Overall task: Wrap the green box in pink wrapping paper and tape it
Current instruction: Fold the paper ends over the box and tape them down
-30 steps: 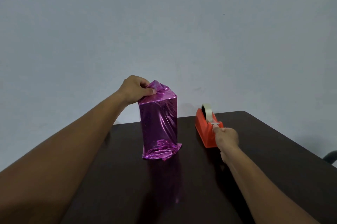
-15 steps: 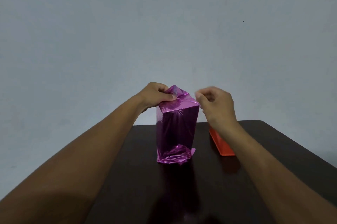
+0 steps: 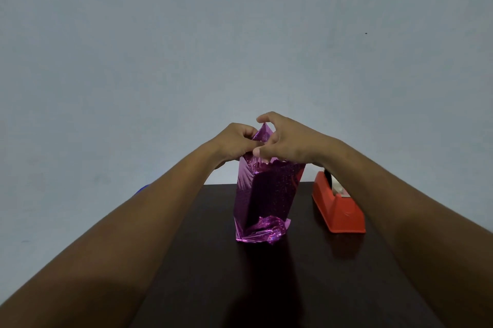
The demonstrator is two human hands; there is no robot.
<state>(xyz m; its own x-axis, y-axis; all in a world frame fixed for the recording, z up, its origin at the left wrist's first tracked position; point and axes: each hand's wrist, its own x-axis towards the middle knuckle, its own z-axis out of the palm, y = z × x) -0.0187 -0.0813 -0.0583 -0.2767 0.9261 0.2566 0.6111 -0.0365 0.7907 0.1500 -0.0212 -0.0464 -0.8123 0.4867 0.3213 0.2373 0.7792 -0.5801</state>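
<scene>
Head camera shows the tall box sheathed in glossy pink wrapping paper (image 3: 262,194) standing upright on the dark wooden table (image 3: 293,274), no green visible, so the body is judged wrapped. Its lower end is gathered in crumpled folds; whether that end is taped cannot be told. Left to do: close and tape the top. The left hand (image 3: 234,143) is curled tight, pinching the paper's top folds from the box's left. The right hand (image 3: 288,141) is half closed over the top, fingertips gripping a raised paper point; any tape strip is too small to see. An orange plastic tape dispenser (image 3: 337,210) sits just right of the box.
</scene>
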